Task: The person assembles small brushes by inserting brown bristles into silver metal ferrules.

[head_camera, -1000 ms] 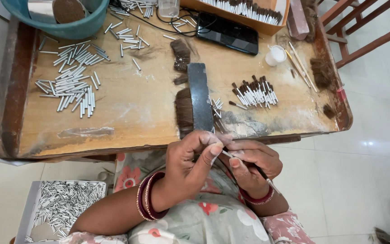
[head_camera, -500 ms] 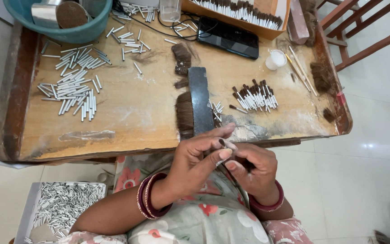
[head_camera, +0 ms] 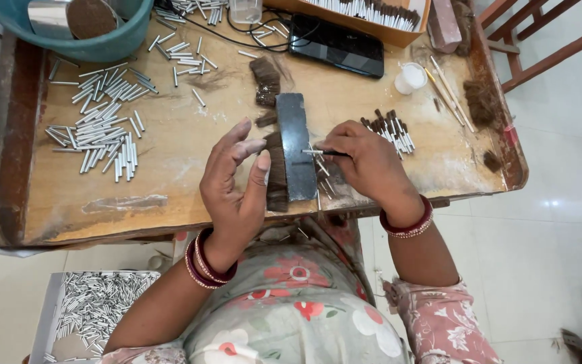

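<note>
My right hand (head_camera: 365, 162) pinches a thin silver metal tube with a dark hair tip (head_camera: 321, 152) and holds it across a dark flat block (head_camera: 296, 145) standing on the wooden table (head_camera: 183, 155). My left hand (head_camera: 237, 178) hovers open just left of that block, fingers spread, holding nothing. A tuft of brown hair (head_camera: 277, 172) lies under the block beside my left thumb. A small pile of finished tubes with dark tips (head_camera: 391, 128) lies just beyond my right hand.
Loose silver tubes (head_camera: 102, 128) are heaped on the table's left. A teal basin (head_camera: 112, 40) sits far left, a black phone (head_camera: 337, 46) and an orange tray of tipped tubes (head_camera: 365, 13) at the back. A white cup (head_camera: 410, 77), sticks and hair clumps lie right. A box of tubes (head_camera: 95, 307) stands below left.
Both hands rose from my lap up over the table's front edge. They parted: the right carried the tube to the dark block, and the left opened beside it.
</note>
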